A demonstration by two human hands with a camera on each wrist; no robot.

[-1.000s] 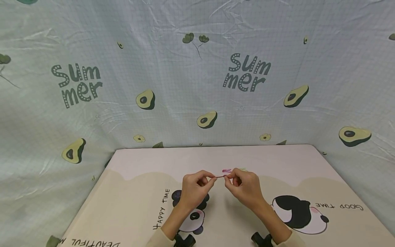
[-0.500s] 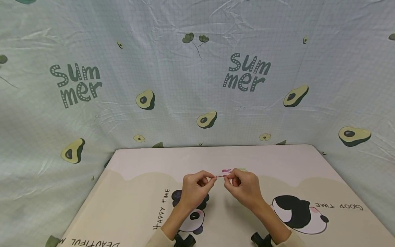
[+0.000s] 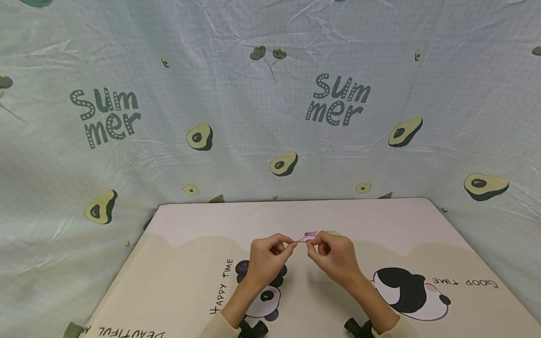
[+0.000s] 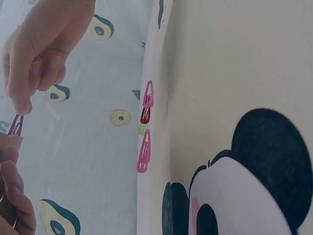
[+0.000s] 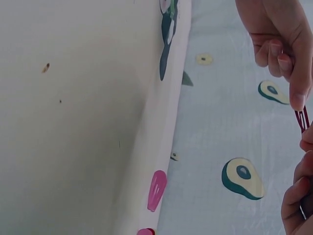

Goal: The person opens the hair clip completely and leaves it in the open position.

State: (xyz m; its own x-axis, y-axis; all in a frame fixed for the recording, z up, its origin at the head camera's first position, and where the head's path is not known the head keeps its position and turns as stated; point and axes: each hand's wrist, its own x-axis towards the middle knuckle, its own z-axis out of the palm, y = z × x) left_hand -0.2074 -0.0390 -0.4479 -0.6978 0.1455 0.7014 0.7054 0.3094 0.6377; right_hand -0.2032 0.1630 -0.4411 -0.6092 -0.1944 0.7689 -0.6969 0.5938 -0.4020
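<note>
My left hand (image 3: 267, 257) and right hand (image 3: 337, 258) face each other above the table. Between them is a small dark red snap hair clip (image 5: 302, 120), each hand pinching one end with thumb and fingertip. In the head view the clip shows as two thin strips that spread apart. Both its ends are covered by fingertips. Beyond the hands, pink hair clips (image 3: 310, 234) and a green hair clip (image 3: 333, 232) lie on the table, partly behind my right hand. The left wrist view also has a red hair clip (image 4: 145, 115) in that row.
The table (image 3: 190, 220) bears a printed cover with a panda (image 3: 264, 300), a black-and-white dog (image 3: 414, 295) and lettering. A curtain (image 3: 236, 94) with avocado prints hangs behind the far edge. Black straps (image 3: 253, 329) are at both wrists.
The hair clip between my hands looked like one line before; now a thin strip stands up from it. Both hands have stayed nearly still, each pinching its end.
</note>
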